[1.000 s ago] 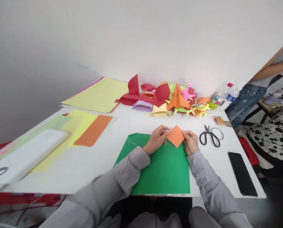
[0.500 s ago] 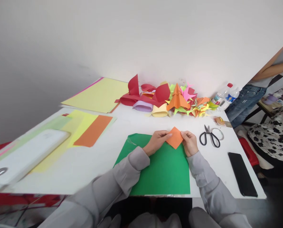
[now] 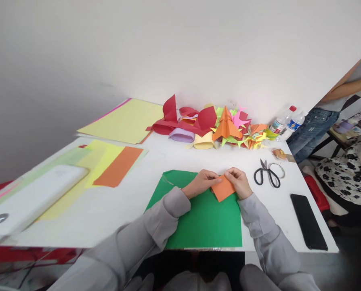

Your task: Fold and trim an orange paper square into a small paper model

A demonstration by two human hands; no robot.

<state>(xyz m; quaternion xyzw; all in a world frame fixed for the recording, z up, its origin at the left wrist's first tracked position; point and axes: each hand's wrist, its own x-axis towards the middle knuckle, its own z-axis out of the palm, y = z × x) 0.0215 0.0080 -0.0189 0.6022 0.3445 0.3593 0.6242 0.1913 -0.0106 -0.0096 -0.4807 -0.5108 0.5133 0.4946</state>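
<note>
A small square of orange paper (image 3: 223,190) is pinched between both hands above a green sheet (image 3: 204,222). My left hand (image 3: 201,183) grips its left corner, thumb lying on top. With thumb and fingertips together, my right hand (image 3: 239,182) holds the upper right edge. The paper's far edge is partly hidden by my fingers. Under my wrists, the green sheet lies flat at the table's front edge.
Black-handled scissors (image 3: 267,173) and a black phone (image 3: 308,221) lie to the right. Folded paper shapes (image 3: 225,125) and bottles (image 3: 294,123) stand along the wall. Coloured sheets (image 3: 118,167) and a white device (image 3: 38,198) are at left. A person in jeans (image 3: 312,127) stands beyond the table.
The orange paper has turned and sits slightly lower, its top corner now covered by my fingers. My right hand has shifted left, closer to my left hand.
</note>
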